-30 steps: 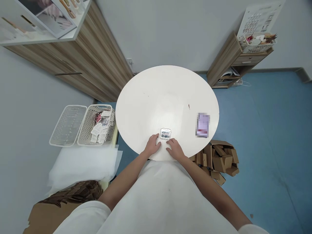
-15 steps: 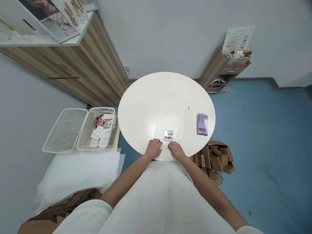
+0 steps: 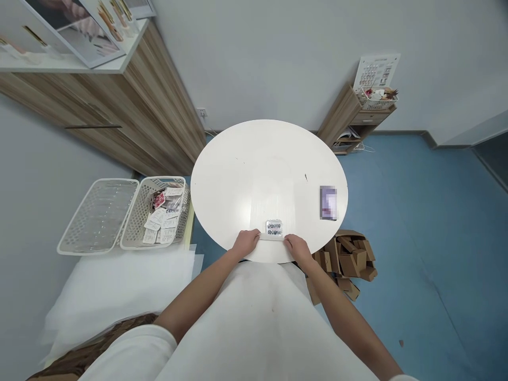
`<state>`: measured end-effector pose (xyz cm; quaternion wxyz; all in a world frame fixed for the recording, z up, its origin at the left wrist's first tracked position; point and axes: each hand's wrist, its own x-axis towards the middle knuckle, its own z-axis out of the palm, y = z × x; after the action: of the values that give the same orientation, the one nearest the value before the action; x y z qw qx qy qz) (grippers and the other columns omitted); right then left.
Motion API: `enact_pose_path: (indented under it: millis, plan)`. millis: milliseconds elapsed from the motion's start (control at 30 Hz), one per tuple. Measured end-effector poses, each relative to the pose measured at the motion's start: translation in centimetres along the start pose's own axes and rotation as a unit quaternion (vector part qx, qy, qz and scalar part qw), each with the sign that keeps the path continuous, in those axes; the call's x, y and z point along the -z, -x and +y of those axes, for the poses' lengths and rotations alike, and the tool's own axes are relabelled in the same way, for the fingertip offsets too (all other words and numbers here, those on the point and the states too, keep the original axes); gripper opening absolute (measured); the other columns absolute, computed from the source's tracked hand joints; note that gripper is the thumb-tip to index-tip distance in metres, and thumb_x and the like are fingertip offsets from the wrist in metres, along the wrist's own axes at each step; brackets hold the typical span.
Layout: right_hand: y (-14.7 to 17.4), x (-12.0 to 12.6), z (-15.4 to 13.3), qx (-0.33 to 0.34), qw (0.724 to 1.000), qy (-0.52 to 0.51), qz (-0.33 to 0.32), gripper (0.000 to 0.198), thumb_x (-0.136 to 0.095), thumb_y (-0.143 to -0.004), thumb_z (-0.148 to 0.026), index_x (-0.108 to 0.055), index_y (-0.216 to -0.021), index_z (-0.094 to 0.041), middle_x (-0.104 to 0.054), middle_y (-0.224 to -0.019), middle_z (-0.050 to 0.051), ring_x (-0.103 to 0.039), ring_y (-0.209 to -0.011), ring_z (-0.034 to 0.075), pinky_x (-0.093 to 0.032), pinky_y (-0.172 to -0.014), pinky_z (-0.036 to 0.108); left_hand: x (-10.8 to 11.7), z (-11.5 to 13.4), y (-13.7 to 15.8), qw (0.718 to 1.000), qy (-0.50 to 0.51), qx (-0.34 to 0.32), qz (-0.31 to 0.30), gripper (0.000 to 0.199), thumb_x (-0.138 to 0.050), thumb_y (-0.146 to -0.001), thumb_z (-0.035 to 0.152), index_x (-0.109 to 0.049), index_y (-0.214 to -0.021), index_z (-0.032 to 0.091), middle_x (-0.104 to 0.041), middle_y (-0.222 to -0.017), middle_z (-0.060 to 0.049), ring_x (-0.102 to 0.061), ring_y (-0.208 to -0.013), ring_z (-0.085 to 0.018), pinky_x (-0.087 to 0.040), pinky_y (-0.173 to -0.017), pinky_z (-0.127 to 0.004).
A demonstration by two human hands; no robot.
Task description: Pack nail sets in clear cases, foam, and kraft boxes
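Observation:
A thin, whitish packing sheet lies flat on the white oval table. On its near part rests a small clear plastic case with two rows of dark, shiny pieces inside. The sheet's near edge is turned up into a narrow strip along the front of the case. My left hand is closed on the left end of that strip. At the strip's other end, my right hand is closed in the same way. Both hands are close to the table's front edge, one on each side of the case.
A pixelated purple item lies on the right of the table. To the left stands an open white basket of cards and packets, above stacked white sheets. Cardboard boxes sit on the floor at right.
The sheet's near edge is now lifted and folded towards the case as a strip. My hands have moved slightly apart. The camera view has shifted a little.

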<state>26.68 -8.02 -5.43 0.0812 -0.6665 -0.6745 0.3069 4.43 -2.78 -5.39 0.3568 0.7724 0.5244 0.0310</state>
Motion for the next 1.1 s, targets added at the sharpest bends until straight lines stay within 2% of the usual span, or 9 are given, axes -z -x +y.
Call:
enact_pose_path:
  millis: [100, 233, 400, 467, 600, 700, 867, 967, 1100]
  plan:
    - [-1.5, 1.3, -0.1, -0.051, 0.998, -0.029, -0.007, 0.023, -0.035, -0.086, -0.027, -0.057, -0.081, -0.022, -0.064, -0.077, 0.001, -0.057, -0.069, 0.015, -0.039, -0.058, 0.024, 0.7, -0.4, -0.8, 0.997, 0.044, 0.055, 0.013, 0.023, -0.041, -0.08, 0.029, -0.057, -0.095, 0.023, -0.064, -0.075, -0.004, -0.059, -0.072, -0.02, -0.04, -0.063, -0.029]
    - [-3.3, 1.8, 0.0, -0.079, 0.996, -0.034, -0.02, 0.019, -0.039, -0.083, -0.028, -0.055, -0.076, -0.022, -0.063, -0.075, 0.001, -0.056, -0.066, 0.014, -0.036, -0.053, 0.023, 1.0, -0.7, -1.8, 0.992, 0.051, 0.113, 0.02, 0.019, -0.046, -0.076, 0.029, -0.058, -0.088, 0.021, -0.063, -0.079, -0.004, -0.058, -0.075, -0.02, -0.041, -0.06, -0.028]
    - [-4.3, 0.6, 0.1, -0.107, 0.994, -0.014, -0.028, 0.018, -0.038, -0.082, -0.027, -0.053, -0.074, -0.021, -0.059, -0.074, 0.002, -0.052, -0.062, 0.014, -0.033, -0.05, 0.024, 0.0, -0.4, -2.4, 0.988, 0.001, 0.149, 0.025, 0.02, -0.046, -0.074, 0.024, -0.056, -0.09, 0.021, -0.061, -0.071, -0.004, -0.057, -0.076, -0.022, -0.039, -0.071, -0.034]
    - [-4.3, 0.1, 0.2, -0.109, 0.994, -0.002, -0.02, 0.015, -0.039, -0.082, -0.026, -0.052, -0.077, -0.021, -0.058, -0.076, 0.002, -0.051, -0.063, 0.014, -0.034, -0.052, 0.024, -0.4, -0.1, -2.4, 0.99, -0.026, 0.131, 0.046, 0.028, -0.047, -0.073, 0.021, -0.054, -0.1, 0.021, -0.061, -0.078, -0.007, -0.055, -0.084, -0.025, -0.036, -0.078, -0.038]
    - [-4.1, -0.7, 0.4, -0.049, 0.997, 0.042, 0.04, 0.014, -0.043, -0.08, -0.019, -0.052, -0.091, -0.019, -0.057, -0.094, 0.007, -0.052, -0.083, 0.019, -0.038, -0.067, 0.03, -0.5, 0.4, -2.4, 0.994, -0.061, 0.028, 0.084, 0.047, -0.045, -0.071, 0.011, -0.045, -0.117, 0.021, -0.05, -0.116, -0.012, -0.042, -0.11, -0.029, -0.027, -0.089, -0.042]
    - [-4.0, -1.1, 0.5, 0.031, 0.993, 0.081, 0.078, 0.021, -0.042, -0.079, -0.01, -0.054, -0.093, -0.02, -0.053, -0.111, 0.01, -0.045, -0.105, 0.024, -0.033, -0.084, 0.037, -0.3, 0.6, -2.5, 0.992, -0.096, -0.064, 0.043, 0.047, -0.037, -0.072, 0.003, -0.049, -0.111, 0.026, -0.044, -0.126, -0.009, -0.036, -0.117, -0.026, -0.023, -0.093, -0.042]
    - [-3.9, -1.3, 0.4, 0.127, 0.986, 0.102, 0.048, 0.032, -0.035, -0.077, 0.0, -0.056, -0.085, -0.022, -0.047, -0.127, 0.007, -0.033, -0.123, 0.021, -0.023, -0.096, 0.042, -0.2, 0.8, -2.4, 0.982, -0.127, -0.137, -0.021, 0.043, -0.032, -0.075, 0.001, -0.054, -0.101, 0.028, -0.043, -0.13, -0.005, -0.03, -0.124, -0.022, -0.021, -0.094, -0.042]
    - [-3.6, -0.9, 0.1, 0.134, 0.985, 0.1, 0.043, 0.026, -0.039, -0.076, -0.004, -0.056, -0.086, -0.021, -0.041, -0.134, 0.006, -0.027, -0.128, 0.022, -0.019, -0.098, 0.046, 0.0, 0.9, -2.3, 0.978, -0.139, -0.156, -0.02, 0.034, -0.041, -0.073, 0.007, -0.053, -0.101, 0.024, -0.036, -0.136, -0.007, -0.023, -0.128, -0.025, -0.02, -0.095, -0.044]
    - [-3.5, -0.2, -0.2, 0.16, 0.979, 0.123, 0.011, 0.019, -0.049, -0.075, -0.024, -0.053, -0.093, -0.019, -0.032, -0.139, 0.01, -0.023, -0.13, 0.026, -0.019, -0.1, 0.047, 0.4, 1.1, -2.7, 0.971, -0.154, -0.178, -0.033, 0.032, -0.056, -0.07, 0.03, -0.05, -0.1, 0.021, -0.029, -0.139, -0.011, -0.023, -0.127, -0.029, -0.021, -0.094, -0.045]
